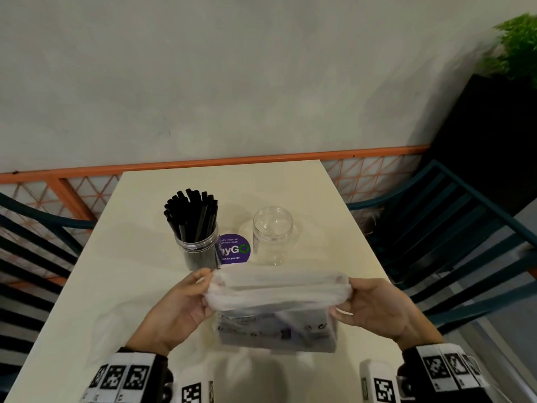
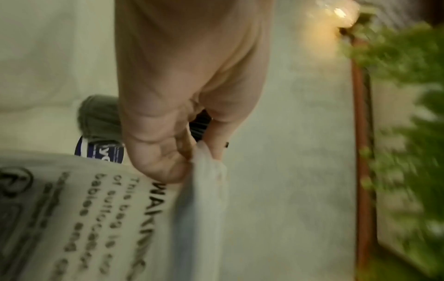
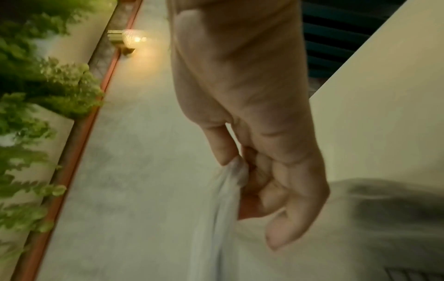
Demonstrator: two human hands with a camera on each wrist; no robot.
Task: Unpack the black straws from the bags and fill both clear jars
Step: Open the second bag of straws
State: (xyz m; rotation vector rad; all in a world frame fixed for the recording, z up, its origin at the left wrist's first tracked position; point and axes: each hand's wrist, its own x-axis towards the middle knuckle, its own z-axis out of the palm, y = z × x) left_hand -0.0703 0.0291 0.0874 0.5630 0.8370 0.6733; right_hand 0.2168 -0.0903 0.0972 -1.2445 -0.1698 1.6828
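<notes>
A translucent plastic bag point(image 1: 276, 312) with dark straws inside hangs above the table's near half, held by its top edge. My left hand point(image 1: 186, 301) pinches its left corner, seen close as the bag point(image 2: 96, 209) with printed warning text under my left hand point(image 2: 182, 133). My right hand point(image 1: 369, 306) pinches the right corner; in the right wrist view my right hand point(image 3: 252, 161) pinches the bag point(image 3: 216, 228). Behind, a clear jar point(image 1: 200, 245) packed with black straws point(image 1: 191, 213) stands left of an empty clear jar point(image 1: 272, 235).
A purple round sticker point(image 1: 234, 248) lies on the cream table point(image 1: 116, 271) between the jars. Dark teal chairs point(image 1: 453, 228) stand on both sides. An orange railing point(image 1: 203, 164) and grey wall are behind, and a green plant point(image 1: 517, 45) at the far right.
</notes>
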